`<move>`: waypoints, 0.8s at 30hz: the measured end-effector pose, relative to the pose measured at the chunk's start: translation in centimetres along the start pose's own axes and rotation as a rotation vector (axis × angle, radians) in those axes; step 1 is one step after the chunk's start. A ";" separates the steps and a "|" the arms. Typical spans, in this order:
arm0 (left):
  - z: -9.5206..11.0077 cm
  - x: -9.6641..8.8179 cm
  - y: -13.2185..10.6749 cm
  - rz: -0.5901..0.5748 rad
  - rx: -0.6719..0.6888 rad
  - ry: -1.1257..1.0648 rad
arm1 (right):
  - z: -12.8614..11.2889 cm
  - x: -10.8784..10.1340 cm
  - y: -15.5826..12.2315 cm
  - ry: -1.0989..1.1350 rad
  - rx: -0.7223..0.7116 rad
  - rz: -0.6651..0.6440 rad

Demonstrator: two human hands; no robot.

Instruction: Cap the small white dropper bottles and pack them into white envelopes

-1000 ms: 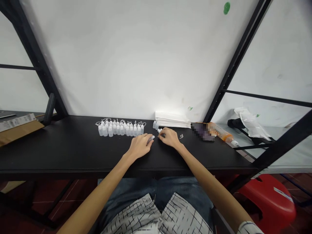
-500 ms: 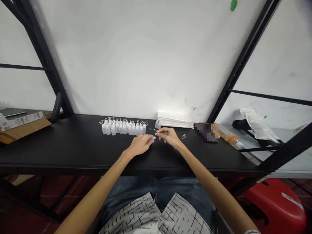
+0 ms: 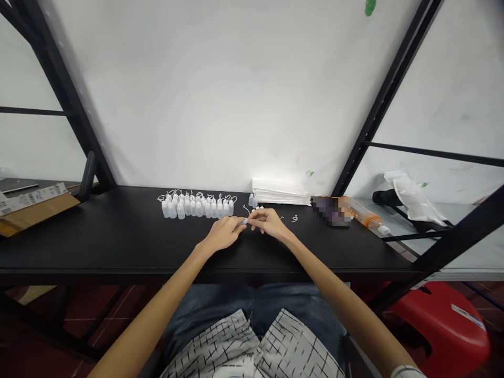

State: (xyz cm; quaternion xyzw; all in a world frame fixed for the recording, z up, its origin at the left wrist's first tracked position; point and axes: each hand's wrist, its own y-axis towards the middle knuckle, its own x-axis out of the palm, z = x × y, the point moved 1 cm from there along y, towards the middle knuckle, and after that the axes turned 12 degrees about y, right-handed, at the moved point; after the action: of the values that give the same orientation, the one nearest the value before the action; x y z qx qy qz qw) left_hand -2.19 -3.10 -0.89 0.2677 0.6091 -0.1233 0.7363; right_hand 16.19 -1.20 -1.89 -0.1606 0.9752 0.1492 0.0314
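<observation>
My left hand (image 3: 222, 233) is closed around a small translucent squeeze bottle (image 3: 244, 221), its neck pointing right and most of its body hidden by my fingers. At that neck, my right hand (image 3: 271, 222) pinches a small white cap, itself mostly covered by the fingertips. A thin curved white strap (image 3: 247, 209) sticks up beside the fingers. To the left stands a cluster of several small bottles (image 3: 197, 208) with white caps and looped straps. Behind my right hand are a few more bottles (image 3: 252, 199) and small white pieces (image 3: 260, 209).
A stack of white sheets (image 3: 280, 192) lies by the wall. Loose white strap pieces (image 3: 295, 218) rest on the black table (image 3: 129, 236). Farther right are a dark packet (image 3: 331, 211) and an orange-labelled bottle (image 3: 366, 216). A cardboard box (image 3: 37, 207) is at the left; a red stool (image 3: 452, 325) stands below right.
My right hand has moved slightly left, bringing the white cap from just beside the bottle's neck up against it. The view has shifted a little.
</observation>
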 end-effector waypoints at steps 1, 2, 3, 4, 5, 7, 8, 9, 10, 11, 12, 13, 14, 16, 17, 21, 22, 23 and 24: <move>0.0 0.0 0.0 0.000 -0.001 0.012 | 0.0 0.0 0.0 0.002 -0.003 -0.007; 0.0 0.0 0.0 0.001 -0.003 0.023 | 0.0 0.1 0.0 0.004 -0.005 -0.013; 0.0 0.0 0.0 0.002 -0.003 0.034 | -0.1 0.1 0.0 0.008 -0.006 -0.017; 0.0 0.0 0.0 0.003 -0.002 0.044 | -0.1 0.1 0.0 0.012 -0.006 -0.019; 0.0 0.0 0.0 0.004 0.002 0.051 | -0.1 0.1 -0.1 0.018 -0.004 -0.020; 0.0 0.1 0.0 0.010 0.012 0.057 | -0.2 0.2 -0.1 0.027 0.002 -0.021; 0.0 0.1 0.0 0.013 0.015 0.056 | -0.2 0.2 -0.2 0.031 0.007 -0.023; 0.1 0.1 0.0 0.017 0.010 0.056 | -0.2 0.2 -0.2 0.034 0.010 -0.023; 0.1 0.0 0.0 0.020 -0.001 0.056 | -0.2 0.1 -0.2 0.040 0.012 -0.021; 0.1 0.0 0.0 0.024 -0.017 0.057 | -0.2 0.1 -0.2 0.048 0.015 -0.016; 0.2 -0.1 -0.1 0.025 -0.034 0.059 | -0.2 0.1 -0.1 0.057 0.019 -0.010; 0.3 -0.2 -0.1 0.024 -0.048 0.060 | -0.2 0.0 -0.1 0.067 0.024 -0.005; 0.3 -0.3 -0.1 0.024 -0.058 0.060 | -0.2 -0.1 -0.1 0.077 0.028 -0.002; 0.4 -0.4 -0.2 0.023 -0.062 0.059 | -0.2 -0.2 -0.1 0.091 0.037 -0.006; 0.4 -0.4 -0.2 0.023 -0.061 0.059 | -0.1 -0.2 -0.1 0.097 0.041 -0.011; 0.3 -0.2 -0.1 0.025 -0.062 0.066 | 0.1 -0.3 0.0 0.114 0.066 -0.031; 0.3 -0.1 0.0 0.029 -0.066 0.064 | 0.2 -0.4 0.0 0.111 0.068 -0.034; 0.2 -0.1 0.0 0.034 -0.071 0.059 | 0.3 -0.4 0.0 0.108 0.068 -0.037; 0.1 0.0 0.0 0.040 -0.077 0.047 | 0.4 -0.4 0.0 0.105 0.066 -0.041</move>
State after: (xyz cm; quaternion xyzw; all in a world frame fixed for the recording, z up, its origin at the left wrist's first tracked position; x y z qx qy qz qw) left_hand -2.07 -3.18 -0.86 0.2541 0.6252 -0.0785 0.7338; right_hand 16.58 -0.95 -2.19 -0.1872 0.9763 0.1075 -0.0116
